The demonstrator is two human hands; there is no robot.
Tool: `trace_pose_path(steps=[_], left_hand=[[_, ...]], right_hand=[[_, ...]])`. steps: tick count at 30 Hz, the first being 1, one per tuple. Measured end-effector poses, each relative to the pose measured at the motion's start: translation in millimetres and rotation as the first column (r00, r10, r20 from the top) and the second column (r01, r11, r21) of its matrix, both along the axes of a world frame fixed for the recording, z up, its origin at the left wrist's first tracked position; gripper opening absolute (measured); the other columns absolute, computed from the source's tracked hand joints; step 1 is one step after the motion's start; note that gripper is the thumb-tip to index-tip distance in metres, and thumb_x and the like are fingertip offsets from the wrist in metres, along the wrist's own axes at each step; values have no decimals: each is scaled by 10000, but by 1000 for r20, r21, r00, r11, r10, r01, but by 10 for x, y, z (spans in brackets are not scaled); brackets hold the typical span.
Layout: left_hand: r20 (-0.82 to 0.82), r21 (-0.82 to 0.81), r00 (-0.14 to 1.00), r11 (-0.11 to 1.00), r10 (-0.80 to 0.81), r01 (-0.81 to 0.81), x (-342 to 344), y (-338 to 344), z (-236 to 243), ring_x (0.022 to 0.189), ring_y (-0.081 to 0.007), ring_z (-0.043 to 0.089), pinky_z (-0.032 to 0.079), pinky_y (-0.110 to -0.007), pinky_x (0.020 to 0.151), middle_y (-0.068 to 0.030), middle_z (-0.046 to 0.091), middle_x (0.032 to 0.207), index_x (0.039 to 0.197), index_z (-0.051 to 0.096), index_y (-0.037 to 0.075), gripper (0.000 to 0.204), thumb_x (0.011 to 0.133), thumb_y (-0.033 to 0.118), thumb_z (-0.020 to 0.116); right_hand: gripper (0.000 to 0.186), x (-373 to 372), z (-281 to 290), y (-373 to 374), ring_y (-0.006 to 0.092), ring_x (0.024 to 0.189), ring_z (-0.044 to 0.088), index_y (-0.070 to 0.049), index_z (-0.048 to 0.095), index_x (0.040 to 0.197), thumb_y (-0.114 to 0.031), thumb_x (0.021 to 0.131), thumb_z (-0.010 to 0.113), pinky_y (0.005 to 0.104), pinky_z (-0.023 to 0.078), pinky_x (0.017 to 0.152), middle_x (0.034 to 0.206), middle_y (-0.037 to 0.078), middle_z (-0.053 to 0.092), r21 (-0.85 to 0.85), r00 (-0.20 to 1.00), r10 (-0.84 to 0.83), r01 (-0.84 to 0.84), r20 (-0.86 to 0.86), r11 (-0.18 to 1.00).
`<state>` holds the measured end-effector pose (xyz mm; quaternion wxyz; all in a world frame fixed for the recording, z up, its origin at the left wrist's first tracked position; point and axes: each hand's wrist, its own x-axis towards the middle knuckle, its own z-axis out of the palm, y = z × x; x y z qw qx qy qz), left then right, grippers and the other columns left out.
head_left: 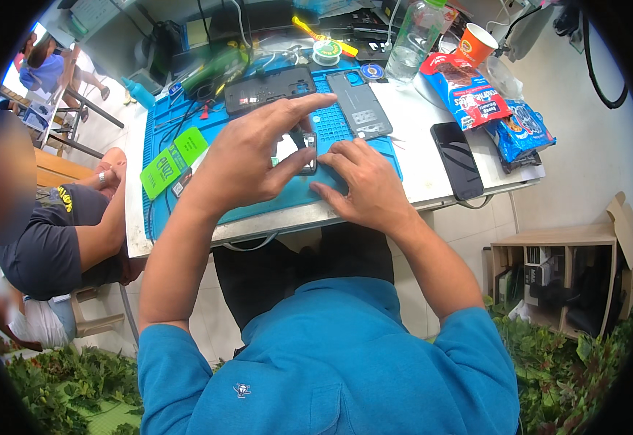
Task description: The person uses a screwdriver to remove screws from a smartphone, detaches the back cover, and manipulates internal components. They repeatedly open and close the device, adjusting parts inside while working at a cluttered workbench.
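My left hand (255,156) arches over an opened phone body (310,161) on the blue repair mat (258,210). Its index finger stretches far out, apart from the thumb, whose tip lies at the phone body; the other fingers are mostly hidden. A dark strip shows between thumb and index finger, too small to name. My right hand (366,181) rests on the mat just right of the phone body, fingers bent and thumb apart, fingertips close to its edge. Beyond the hands lie a dark phone back cover (360,107) and a black phone-shaped frame (269,88).
A green card-like box (173,163) lies on the mat's left. At right are a dark phone (456,161), snack bags (465,90), a water bottle (412,43) and an orange cup (476,45). A solder spool (326,51) stands behind. A person (55,225) sits close at left.
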<state>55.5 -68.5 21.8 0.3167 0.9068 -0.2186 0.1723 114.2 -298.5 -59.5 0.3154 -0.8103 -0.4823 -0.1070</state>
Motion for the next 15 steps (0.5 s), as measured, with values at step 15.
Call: trace_pose_path(steps=[15], left_hand=[[-10,-297,998,953,56,-57,-70,-21,-340,950,-164,807,655,-285,820,-78,788,1078,1615,497,97,812,908,-53,868]], right_hand=[[326,32,18,-52,322,1052,646,-45,755,1091,-207,849,900,455,533,940,1083,112,710,187,999,-19,14,26,982]])
